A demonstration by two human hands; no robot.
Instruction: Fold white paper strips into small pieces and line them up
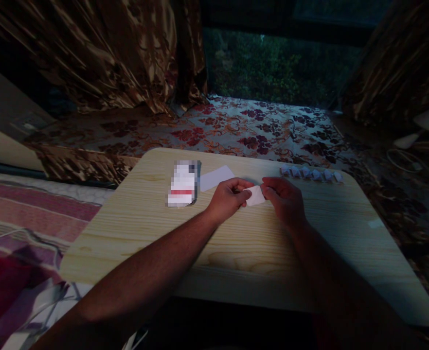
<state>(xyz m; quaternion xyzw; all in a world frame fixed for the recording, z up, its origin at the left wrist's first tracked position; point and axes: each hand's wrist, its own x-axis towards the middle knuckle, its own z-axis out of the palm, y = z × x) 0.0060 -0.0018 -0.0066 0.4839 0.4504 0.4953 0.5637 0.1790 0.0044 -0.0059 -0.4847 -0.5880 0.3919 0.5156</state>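
Pale wood-grained table with rounded corners [236, 248]: was reached across by both bare forearms.
Left hand [226, 199]: the left side of the paper was pinched, thumb laid on top, other fingers curled underneath.
Right hand [285, 200]: the right edge was pinched between thumb and bent fingers.
Small folded piece of white paper [256, 196]: was held between both hands, just above the tabletop.
Upright-lying phone with a blurred white-and-red screen [181, 184]: was placed left of the hands.
Flat pale rectangular sheet of paper [214, 179]: was laid beside the phone, partly hidden by the left hand.
Row of small folded pale-paper pieces [311, 174]: was lined up along the far right edge.
Floral-patterned cloth [243, 126]: was spread beyond the table.
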